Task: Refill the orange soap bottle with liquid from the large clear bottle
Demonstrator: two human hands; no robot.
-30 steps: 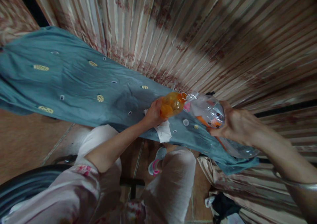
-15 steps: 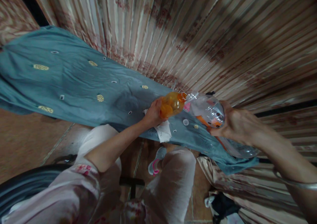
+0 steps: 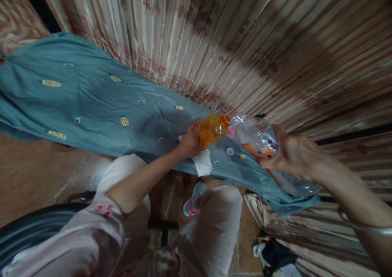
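My left hand [image 3: 191, 140] is closed round a small orange see-through bottle [image 3: 215, 129], tilted with its neck to the right. My right hand [image 3: 288, 153] grips a large clear plastic bottle [image 3: 259, 137] that has an orange and pink label. The clear bottle lies slanted in the air, its neck pointing left. The two bottle mouths meet, or nearly so; the exact contact is too small to tell. Beneath the orange bottle a crumpled white tissue [image 3: 202, 162] rests on the teal cloth [image 3: 101, 105]. A small round white cap [image 3: 230, 151] is on the cloth between my hands.
The teal cloth covers a long narrow surface along a pleated, flowered curtain [image 3: 196, 36]. Black and white fabric [image 3: 277, 254] lies on the tiled floor at the lower right. A round black object [image 3: 39, 224] is at the lower left. My knees are below the near edge.
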